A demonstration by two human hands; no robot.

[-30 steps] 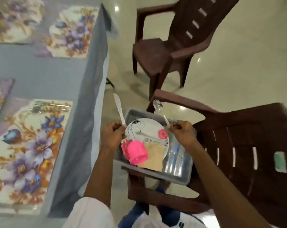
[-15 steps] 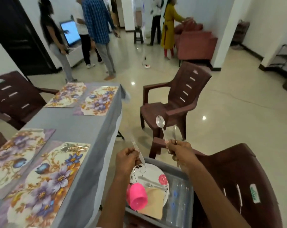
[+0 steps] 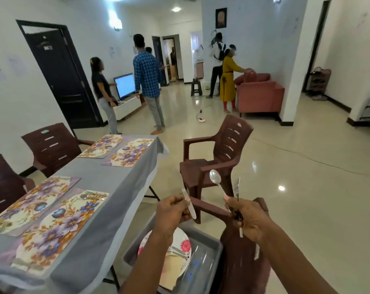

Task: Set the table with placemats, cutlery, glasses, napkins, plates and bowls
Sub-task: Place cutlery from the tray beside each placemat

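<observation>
My left hand (image 3: 172, 211) pinches a table knife (image 3: 189, 203) held up above the grey tray (image 3: 217, 244). A spoon (image 3: 216, 181) and a fork (image 3: 236, 187) stand upright in my right hand (image 3: 248, 217), which grips their handles. In the tray lie a white flowered plate (image 3: 183, 242), a beige napkin (image 3: 171, 270) and clear glasses (image 3: 201, 266). The grey-clothed table (image 3: 107, 187) at left carries several floral placemats; the nearest one (image 3: 59, 221) has cutlery (image 3: 90, 195) at its far end.
The tray sits on a brown plastic chair (image 3: 243, 264) below my arms. Another brown chair (image 3: 218, 158) stands just beyond, and two more (image 3: 50, 145) line the table's far side. Several people stand across the room near a screen (image 3: 124, 85) and a red sofa (image 3: 260, 96).
Both hands rose from the tray with the cutlery. The view lifted from the tray up to the room and table.
</observation>
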